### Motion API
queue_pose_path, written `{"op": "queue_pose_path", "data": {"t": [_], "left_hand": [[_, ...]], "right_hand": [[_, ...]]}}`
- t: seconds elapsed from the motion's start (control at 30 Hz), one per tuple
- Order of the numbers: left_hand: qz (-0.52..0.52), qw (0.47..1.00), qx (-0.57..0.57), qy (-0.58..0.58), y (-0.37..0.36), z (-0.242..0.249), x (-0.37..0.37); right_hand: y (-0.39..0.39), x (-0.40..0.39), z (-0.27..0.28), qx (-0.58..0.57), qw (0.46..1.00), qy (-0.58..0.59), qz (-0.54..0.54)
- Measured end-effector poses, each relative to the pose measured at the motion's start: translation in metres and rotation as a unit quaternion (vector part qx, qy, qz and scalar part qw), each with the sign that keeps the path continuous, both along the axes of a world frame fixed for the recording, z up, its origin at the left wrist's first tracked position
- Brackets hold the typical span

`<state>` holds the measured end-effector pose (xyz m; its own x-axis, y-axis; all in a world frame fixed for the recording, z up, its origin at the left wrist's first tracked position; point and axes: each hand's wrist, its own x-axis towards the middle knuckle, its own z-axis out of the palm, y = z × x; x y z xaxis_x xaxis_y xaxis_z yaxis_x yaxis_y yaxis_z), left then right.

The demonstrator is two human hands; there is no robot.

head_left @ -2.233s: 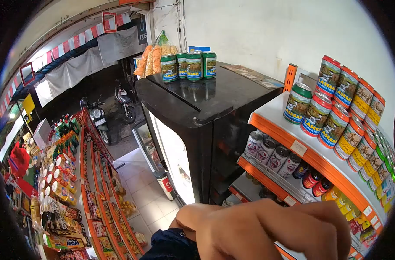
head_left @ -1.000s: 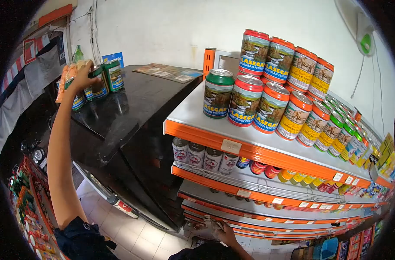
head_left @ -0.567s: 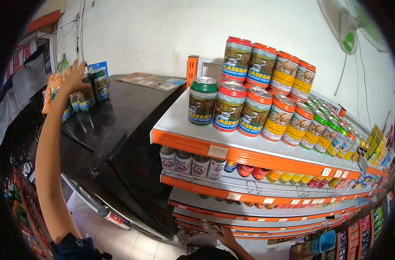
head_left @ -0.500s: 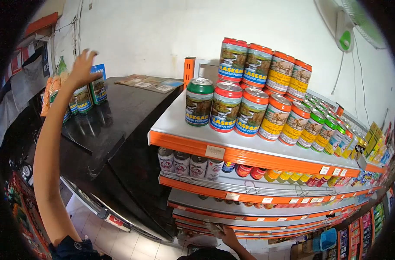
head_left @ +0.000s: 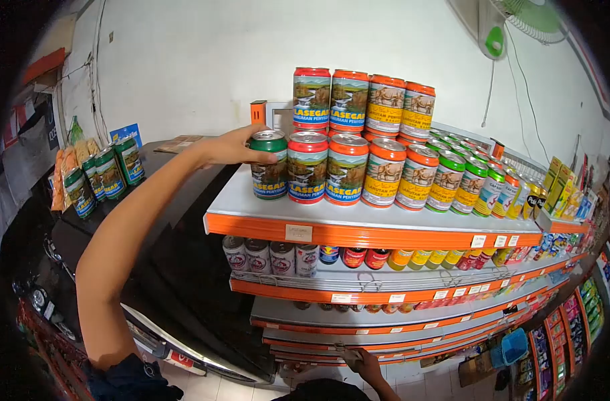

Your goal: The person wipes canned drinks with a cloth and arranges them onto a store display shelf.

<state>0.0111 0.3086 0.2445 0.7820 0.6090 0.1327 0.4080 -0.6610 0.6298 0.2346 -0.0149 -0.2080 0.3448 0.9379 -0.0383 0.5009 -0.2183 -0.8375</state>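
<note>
At the left end of the top shelf, my left hand (head_left: 234, 146) is closed around the upper part of a green-topped drink can (head_left: 269, 179), which stands upright. Beside it is a red-topped can (head_left: 307, 170) with a similar landscape label, then orange-topped cans (head_left: 347, 170) in the same front row. A second tier of cans (head_left: 311, 100) rises behind. Low in the view, my right hand (head_left: 366, 366) is closed on a flat greyish thing (head_left: 348, 354) whose kind I cannot make out.
Several green cans (head_left: 107, 175) and snack bags (head_left: 63, 177) stand on a black countertop (head_left: 141, 220) at left. Lower shelves hold silver cans (head_left: 282, 259) and bottles. A blue basket (head_left: 513, 346) sits low at right; a fan (head_left: 529, 20) hangs on the wall.
My left hand has moved right from above the countertop cans to the green-topped can on the shelf and closed on it. The view has turned slightly right. My right hand stays low.
</note>
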Motion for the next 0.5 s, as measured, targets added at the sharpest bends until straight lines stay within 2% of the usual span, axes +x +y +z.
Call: {"op": "queue_pose_path", "data": {"t": [0.1, 0.23, 0.3, 0.37, 0.43, 0.47, 0.5], "left_hand": [[-0.011, 1.000, -0.015, -0.002, 0.004, 0.000, -0.003], [-0.028, 0.999, -0.038, 0.008, -0.003, 0.003, -0.004], [-0.018, 0.999, -0.026, -0.006, 0.002, -0.003, -0.006], [0.001, 1.000, -0.019, -0.019, 0.012, -0.005, -0.020], [0.125, 0.988, 0.056, -0.077, 0.029, 0.014, -0.052], [0.145, 0.985, 0.060, -0.075, 0.027, 0.025, -0.073], [0.287, 0.924, 0.242, 0.069, 0.024, 0.036, -0.097]], "right_hand": [[-0.015, 0.008, -0.006, -0.006, 1.000, -0.016, -0.017], [-0.015, 0.019, -0.003, -0.009, 0.998, 0.043, -0.047], [-0.015, 0.022, -0.008, 0.049, 0.998, -0.037, -0.026], [-0.013, 0.027, -0.008, 0.043, 0.998, -0.040, -0.013], [-0.006, 0.032, -0.004, 0.043, 0.998, -0.044, 0.015], [-0.006, 0.032, 0.000, 0.043, 0.998, -0.034, 0.016], [-0.003, 0.034, 0.000, 0.043, 0.999, -0.022, 0.016]]}}
